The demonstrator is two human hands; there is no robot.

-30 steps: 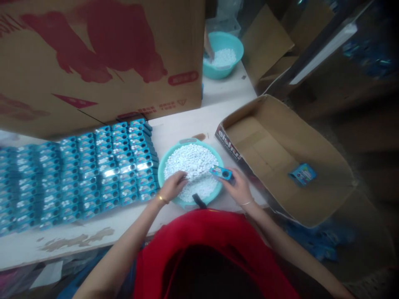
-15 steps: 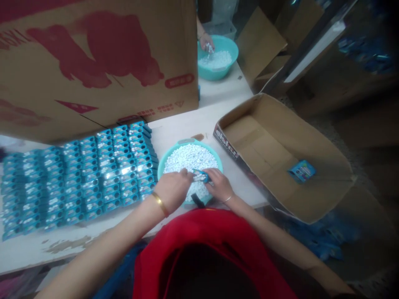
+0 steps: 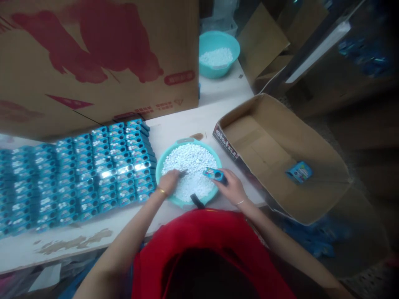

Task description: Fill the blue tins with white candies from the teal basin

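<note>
The two hands, which met over the near basin [image 3: 185,141] half a second ago, have now drawn apart. The left hand [image 3: 169,181] has gone back to the basin's left side, its fingertips down at the white pellets [image 3: 193,158]; the fingers look loosely curled, and I can't tell whether they have hold of any. The right hand [image 3: 234,187] is partly closed round a small blue box [image 3: 212,173], gripping its right end between thumb and fingers, and has swung it a little to the right. The box is above the right part of the pellets, its long axis running left to right, the left end pointing slightly far, the end with the dark round hole toward the palm. At the far basin [image 3: 220,73], another person's hand has gone out of sight.
</note>
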